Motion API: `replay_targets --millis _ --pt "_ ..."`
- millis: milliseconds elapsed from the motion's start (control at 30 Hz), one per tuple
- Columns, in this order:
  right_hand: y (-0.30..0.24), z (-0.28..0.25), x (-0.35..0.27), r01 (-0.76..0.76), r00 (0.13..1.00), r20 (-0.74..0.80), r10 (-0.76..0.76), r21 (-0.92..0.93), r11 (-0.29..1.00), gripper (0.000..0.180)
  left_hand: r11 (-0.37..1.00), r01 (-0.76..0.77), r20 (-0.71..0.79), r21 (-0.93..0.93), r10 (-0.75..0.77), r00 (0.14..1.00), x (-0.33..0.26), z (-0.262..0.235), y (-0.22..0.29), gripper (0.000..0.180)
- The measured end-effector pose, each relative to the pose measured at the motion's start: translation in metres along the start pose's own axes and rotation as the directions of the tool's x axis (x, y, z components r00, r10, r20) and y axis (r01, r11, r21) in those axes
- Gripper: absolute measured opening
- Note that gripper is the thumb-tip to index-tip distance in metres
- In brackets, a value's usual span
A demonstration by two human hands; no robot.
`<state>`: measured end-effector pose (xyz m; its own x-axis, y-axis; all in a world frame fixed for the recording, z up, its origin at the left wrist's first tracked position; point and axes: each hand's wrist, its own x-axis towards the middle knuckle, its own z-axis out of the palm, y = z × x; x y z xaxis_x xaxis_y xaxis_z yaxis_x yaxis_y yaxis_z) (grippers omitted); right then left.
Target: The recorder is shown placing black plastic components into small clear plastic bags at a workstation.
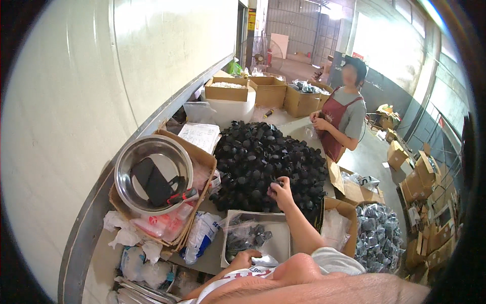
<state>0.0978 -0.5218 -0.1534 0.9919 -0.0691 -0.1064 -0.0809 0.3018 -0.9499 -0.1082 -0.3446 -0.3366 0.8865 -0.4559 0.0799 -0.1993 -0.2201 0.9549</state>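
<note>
A large heap of small black plastic parts (268,157) covers the middle of the table. My right hand (281,194) reaches over the heap's near side, fingers bent together around what looks like one small black part. Close to my body, my left hand (244,259) is closed on the edge of a clear plastic bag (264,260) at the near rim of a shallow white tray (281,221). Inside that tray lie clear bags with black parts (249,237).
At left a steel bowl (121,175) with a black flat object and red-handled tool sits on a carton (210,182). Papers (200,136) lie behind it. Bagged parts (378,238) pile up at right. Across the table, a co-worker in a red apron (334,119) handles a plastic bag.
</note>
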Motion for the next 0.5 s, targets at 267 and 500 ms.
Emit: replay_targets --millis 267,500 --pt "-0.002 -0.052 -0.151 0.367 0.689 0.693 0.212 -0.586 0.723 0.042 0.964 0.243 0.028 0.105 -0.248 0.968 0.017 -0.019 0.075 0.039" --pt "-0.030 -0.051 -0.204 0.317 0.838 0.511 0.192 -0.741 0.592 0.061 0.983 0.177 0.075 -0.057 -0.172 0.982 0.020 -0.011 0.075 0.045"
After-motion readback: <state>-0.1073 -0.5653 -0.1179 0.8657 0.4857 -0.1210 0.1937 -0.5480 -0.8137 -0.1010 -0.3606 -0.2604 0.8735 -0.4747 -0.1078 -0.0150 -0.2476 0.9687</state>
